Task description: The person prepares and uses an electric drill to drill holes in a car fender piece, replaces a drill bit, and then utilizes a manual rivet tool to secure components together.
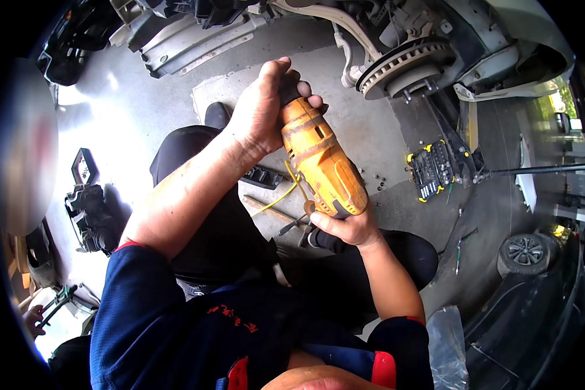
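A worn orange-yellow power drill (325, 162) is held up in front of me, lying at a slant over my legs. My left hand (260, 107) is wrapped round its dark front end, which the fingers partly hide. Lower down, my right hand (350, 227) grips the rear of the drill, its thumb along the near side and its other fingers hidden behind the body. A yellow cord (274, 200) hangs beside the drill.
Ahead at right is a raised car's brake disc (406, 68), with a jack handle (539, 170) below. A socket set (430, 170) and small nuts (378, 180) lie on the floor. A wheel (525, 253) is right, a black car part (92, 218) left, another person's hand (34, 321) lower left.
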`<move>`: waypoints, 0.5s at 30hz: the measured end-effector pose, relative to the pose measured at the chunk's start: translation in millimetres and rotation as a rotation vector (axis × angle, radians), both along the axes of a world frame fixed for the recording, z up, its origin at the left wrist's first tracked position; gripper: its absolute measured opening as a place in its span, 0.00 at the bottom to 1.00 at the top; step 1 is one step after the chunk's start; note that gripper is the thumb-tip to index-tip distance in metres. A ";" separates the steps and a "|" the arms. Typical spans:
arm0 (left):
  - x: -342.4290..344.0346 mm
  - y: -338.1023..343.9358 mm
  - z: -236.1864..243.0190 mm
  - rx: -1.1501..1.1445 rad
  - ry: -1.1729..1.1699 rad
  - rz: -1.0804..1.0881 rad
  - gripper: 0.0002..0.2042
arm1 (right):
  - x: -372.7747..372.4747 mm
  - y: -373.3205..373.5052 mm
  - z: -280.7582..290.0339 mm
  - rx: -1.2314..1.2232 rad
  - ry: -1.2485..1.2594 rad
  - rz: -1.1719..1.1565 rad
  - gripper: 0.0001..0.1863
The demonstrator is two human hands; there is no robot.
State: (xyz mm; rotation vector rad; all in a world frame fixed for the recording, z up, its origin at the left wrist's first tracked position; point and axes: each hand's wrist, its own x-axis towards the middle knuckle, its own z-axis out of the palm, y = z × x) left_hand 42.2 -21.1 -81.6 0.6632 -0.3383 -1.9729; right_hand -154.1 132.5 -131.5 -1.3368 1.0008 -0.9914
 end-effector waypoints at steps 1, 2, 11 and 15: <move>-0.1 0.6 0.3 0.002 0.001 -0.002 0.15 | 0.1 -1.5 0.2 0.002 0.001 -0.002 0.48; -0.2 1.1 0.1 -0.010 -0.005 -0.012 0.15 | 0.1 -3.2 0.8 -0.065 0.093 0.017 0.48; 1.6 5.1 -1.5 0.006 -0.029 0.009 0.15 | 6.4 -5.3 1.4 -0.222 0.280 -0.037 0.48; 4.3 6.6 3.8 -0.027 0.022 -0.072 0.16 | 4.5 -2.7 -11.5 -0.254 0.304 -0.044 0.49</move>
